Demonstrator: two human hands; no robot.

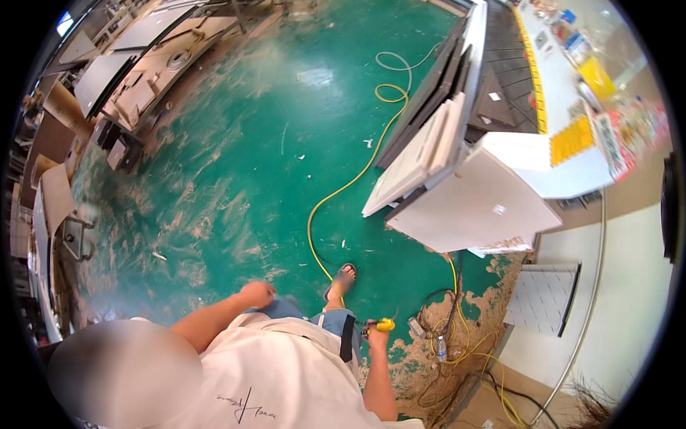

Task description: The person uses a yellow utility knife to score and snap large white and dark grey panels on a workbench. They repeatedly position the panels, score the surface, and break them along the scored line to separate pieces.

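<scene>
My left hand is held in front of my body beside my blue shorts, its fingers curled in. Nothing shows in it. Low at my right side, my right hand is closed around a small yellow-and-black hand tool. The tool's yellow end sticks out to the right; its exact kind is too small to make out. One foot in a dark sandal stands on the green floor, close to a yellow hose.
Pale and dark panels lean in a stack ahead to the right. Beyond them is a white counter with a yellow edge. Loose hoses and cables, with a clear bottle, lie on the dusty floor at right. Workbenches with boards line the left.
</scene>
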